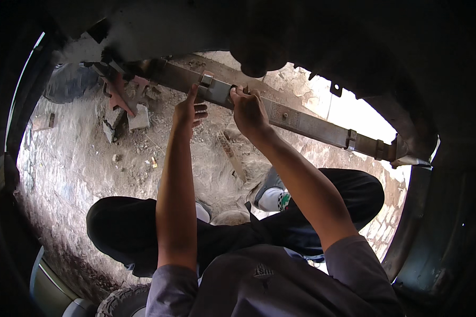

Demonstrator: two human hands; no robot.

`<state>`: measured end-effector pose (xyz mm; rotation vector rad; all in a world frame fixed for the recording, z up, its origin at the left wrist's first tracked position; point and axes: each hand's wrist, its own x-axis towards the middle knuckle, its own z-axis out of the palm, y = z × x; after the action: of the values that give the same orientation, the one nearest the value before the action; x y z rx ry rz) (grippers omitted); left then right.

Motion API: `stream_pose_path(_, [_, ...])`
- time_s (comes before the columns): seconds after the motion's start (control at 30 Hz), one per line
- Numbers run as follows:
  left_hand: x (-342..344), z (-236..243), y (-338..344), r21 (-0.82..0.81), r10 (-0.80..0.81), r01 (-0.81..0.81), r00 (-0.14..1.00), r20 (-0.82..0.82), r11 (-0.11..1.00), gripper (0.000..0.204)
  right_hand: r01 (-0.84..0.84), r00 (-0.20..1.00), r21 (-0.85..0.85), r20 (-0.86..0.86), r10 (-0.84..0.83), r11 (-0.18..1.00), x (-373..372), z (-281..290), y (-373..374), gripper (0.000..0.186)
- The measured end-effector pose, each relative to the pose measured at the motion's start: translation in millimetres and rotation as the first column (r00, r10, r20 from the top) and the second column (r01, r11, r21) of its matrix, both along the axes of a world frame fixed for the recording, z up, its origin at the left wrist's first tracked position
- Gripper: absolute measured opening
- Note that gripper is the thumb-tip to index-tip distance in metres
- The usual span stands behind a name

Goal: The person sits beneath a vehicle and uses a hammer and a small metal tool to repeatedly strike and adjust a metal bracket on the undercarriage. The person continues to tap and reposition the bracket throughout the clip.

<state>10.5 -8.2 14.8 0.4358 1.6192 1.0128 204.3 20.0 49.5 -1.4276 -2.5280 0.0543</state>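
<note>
A long metal bar of stacked strips, like a leaf spring (307,121), runs diagonally under dark vehicle bodywork, with a small metal clamp (206,81) on it. My left hand (188,111) is raised at the bar just left of that clamp, thumb up against it and the other fingers spread apart. My right hand (247,110) is closed on the bar just right of the clamp, fingertips curled at its upper face. A second clamp (350,139) sits farther right along the bar.
Dark bodywork (328,37) surrounds me. A reddish metal stand (119,95) and broken blocks (138,117) lie at left on the dusty ground (148,148). A perforated strip (231,156) lies between my forearms. A tyre (116,304) shows at the lower left.
</note>
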Motion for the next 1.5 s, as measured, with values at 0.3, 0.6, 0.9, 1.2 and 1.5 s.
stream_pose_path(0.3, [-8.1, -3.2, -0.5, -0.013, -0.019, 0.02, 0.999, 0.036, 1.0, 0.081, 0.069, 0.985, -0.396, 0.173, 0.0, 0.915, -4.1, 32.5, 15.7, 0.043])
stream_pose_path(0.6, [-0.8, -4.3, -1.7, -0.024, -0.002, 0.003, 1.0, 0.024, 1.0, 0.08, 0.01, 0.962, -0.157, 0.27, 0.033, 0.988, -12.6, 29.1, 0.0, 0.038])
stream_pose_path(0.9, [6.1, -19.8, 9.3, 0.177, 0.057, -0.067, 0.997, 0.061, 0.982, 0.082, 0.065, 0.997, -0.023, 0.031, -0.064, 0.998, 6.4, -5.9, -2.2, 0.047])
stream_pose_path(1.2, [3.6, -42.2, 14.1, 0.196, 0.122, -0.092, 0.981, -0.151, 0.976, 0.082, 0.112, 0.994, -0.14, 0.019, -0.111, 0.984, 7.4, 12.2, -2.3, 0.041])
stream_pose_path(1.5, [4.9, -48.2, 20.9, 0.057, -0.045, 0.084, 0.87, -0.491, 0.995, 0.086, 0.173, 0.982, -0.25, 0.116, -0.148, 0.953, 15.0, 27.1, 0.4, 0.043])
